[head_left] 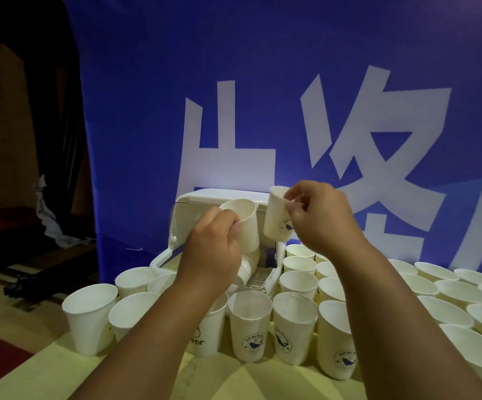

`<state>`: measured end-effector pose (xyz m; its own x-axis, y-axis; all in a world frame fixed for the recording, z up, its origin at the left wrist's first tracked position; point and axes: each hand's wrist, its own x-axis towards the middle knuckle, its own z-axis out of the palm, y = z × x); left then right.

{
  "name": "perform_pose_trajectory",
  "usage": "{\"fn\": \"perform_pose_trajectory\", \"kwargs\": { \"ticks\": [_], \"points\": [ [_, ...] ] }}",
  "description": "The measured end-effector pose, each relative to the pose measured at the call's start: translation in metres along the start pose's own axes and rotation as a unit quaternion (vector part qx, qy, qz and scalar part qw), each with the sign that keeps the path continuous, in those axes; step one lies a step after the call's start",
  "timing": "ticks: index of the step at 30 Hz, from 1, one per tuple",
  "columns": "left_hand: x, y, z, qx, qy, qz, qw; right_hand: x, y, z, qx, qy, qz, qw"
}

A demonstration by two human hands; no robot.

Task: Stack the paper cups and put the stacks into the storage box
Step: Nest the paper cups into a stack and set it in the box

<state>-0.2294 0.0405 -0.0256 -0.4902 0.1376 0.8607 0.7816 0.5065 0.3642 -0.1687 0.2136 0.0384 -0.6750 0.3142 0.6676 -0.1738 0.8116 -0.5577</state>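
Your left hand grips 1 paper cup round its wall, long axis tilted, mouth up and leftward. Your right hand pinches the rim of another cup, nearly upright, mouth up. Both cups hang side by side just above the open white storage box, behind loose cups.
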Motion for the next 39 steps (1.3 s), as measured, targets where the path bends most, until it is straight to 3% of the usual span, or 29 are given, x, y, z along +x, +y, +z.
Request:
{"fn": "perform_pose_trajectory", "kwargs": {
  "ticks": [4, 8, 15, 19, 21, 23, 29, 33, 39],
  "points": [
    [0.001, 0.004, -0.002, 0.011, -0.026, 0.024, 0.999, -0.008, -0.011, 0.003, -0.048, -0.136, -0.066, 0.987],
    [0.001, 0.006, -0.003, 0.009, -0.010, 0.028, 1.000, -0.011, -0.013, 0.010, -0.099, -0.176, -0.113, 0.973],
    [-0.001, 0.009, -0.003, -0.040, 0.018, 0.047, 0.998, -0.010, -0.012, 0.010, -0.132, -0.134, -0.106, 0.976],
    [0.011, -0.001, -0.001, -0.033, 0.052, -0.073, 0.995, -0.006, -0.001, -0.007, -0.149, -0.124, -0.057, 0.979],
    [0.028, -0.012, 0.009, 0.060, -0.060, -0.165, 0.983, -0.003, 0.004, -0.017, -0.147, -0.119, -0.022, 0.982],
    [0.042, -0.020, 0.027, 0.135, -0.194, -0.222, 0.946, -0.001, 0.009, -0.026, -0.144, -0.112, 0.006, 0.983],
    [0.060, -0.044, 0.091, 0.187, -0.450, -0.252, 0.836, 0.004, 0.020, -0.046, -0.157, -0.110, 0.084, 0.978],
    [0.060, -0.059, 0.111, 0.156, -0.508, -0.310, 0.788, 0.007, 0.021, -0.056, -0.165, -0.131, 0.143, 0.967],
    [0.068, -0.065, 0.126, 0.154, -0.528, -0.259, 0.794, 0.008, 0.028, -0.060, -0.160, -0.125, 0.181, 0.962]
  ]
}}
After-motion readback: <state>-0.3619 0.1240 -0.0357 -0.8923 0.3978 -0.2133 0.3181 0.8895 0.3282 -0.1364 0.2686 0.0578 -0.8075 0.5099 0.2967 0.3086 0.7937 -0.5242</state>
